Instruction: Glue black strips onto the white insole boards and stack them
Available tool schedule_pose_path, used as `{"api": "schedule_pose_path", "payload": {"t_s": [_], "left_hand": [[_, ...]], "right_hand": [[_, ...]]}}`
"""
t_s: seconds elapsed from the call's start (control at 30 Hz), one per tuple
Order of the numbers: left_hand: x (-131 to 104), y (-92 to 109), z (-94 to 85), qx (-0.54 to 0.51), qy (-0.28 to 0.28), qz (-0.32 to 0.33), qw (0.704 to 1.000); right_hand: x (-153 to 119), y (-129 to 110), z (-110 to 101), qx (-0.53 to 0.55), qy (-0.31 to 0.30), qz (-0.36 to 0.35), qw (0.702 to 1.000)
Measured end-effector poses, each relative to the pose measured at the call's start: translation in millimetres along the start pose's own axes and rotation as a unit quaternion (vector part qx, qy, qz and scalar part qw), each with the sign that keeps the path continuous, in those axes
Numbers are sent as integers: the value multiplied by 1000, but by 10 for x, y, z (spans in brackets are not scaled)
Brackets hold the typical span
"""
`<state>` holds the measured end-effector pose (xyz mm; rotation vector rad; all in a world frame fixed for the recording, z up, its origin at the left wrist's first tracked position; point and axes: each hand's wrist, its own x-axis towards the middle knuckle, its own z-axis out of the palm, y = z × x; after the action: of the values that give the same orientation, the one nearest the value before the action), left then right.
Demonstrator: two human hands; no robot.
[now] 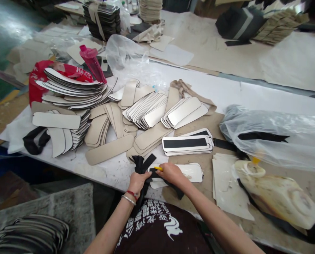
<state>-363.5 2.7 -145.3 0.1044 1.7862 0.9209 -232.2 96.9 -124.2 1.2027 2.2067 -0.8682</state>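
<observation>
Near the table's front edge, my left hand (138, 182) is closed on a bunch of black strips (139, 163), its thumb reaching toward a white rounded panel (194, 171). My right hand (171, 173) grips a small yellow tool (159, 168) over the left end of that panel, where a piece of black strip lies. Another part of the black strip hangs beneath my right hand. Just behind it sits a small stack of white panels (185, 143) with a black strip along the top one.
Many beige and white panels (147, 109) spread across the left and middle. A pink bottle (92, 63) stands behind them. At right are a plastic bag (266, 137), a yellowed container (281, 197) and pale sheets (227, 190).
</observation>
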Motion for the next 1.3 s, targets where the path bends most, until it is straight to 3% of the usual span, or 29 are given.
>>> {"api": "schedule_pose_path", "payload": {"t_s": [0.23, 0.33, 0.5, 0.6, 0.8, 1.3], "left_hand": [[146, -107, 39, 107, 45, 47, 992], [142, -90, 21, 136, 55, 44, 988], [114, -18, 14, 162, 50, 26, 985], [109, 16, 19, 181, 49, 19, 982], [128, 0, 7, 222, 49, 27, 973], [90, 51, 18, 279, 73, -1, 958]], "right_hand": [[-123, 9, -36, -17, 5, 12, 1000], [-352, 317, -48, -8, 6, 41, 999], [-718, 1057, -60, 87, 50, 125, 987], [-739, 1255, -47, 121, 85, 177, 973], [-555, 1205, 19, 101, 109, 244, 958], [-486, 1326, 105, 129, 104, 222, 961]]}}
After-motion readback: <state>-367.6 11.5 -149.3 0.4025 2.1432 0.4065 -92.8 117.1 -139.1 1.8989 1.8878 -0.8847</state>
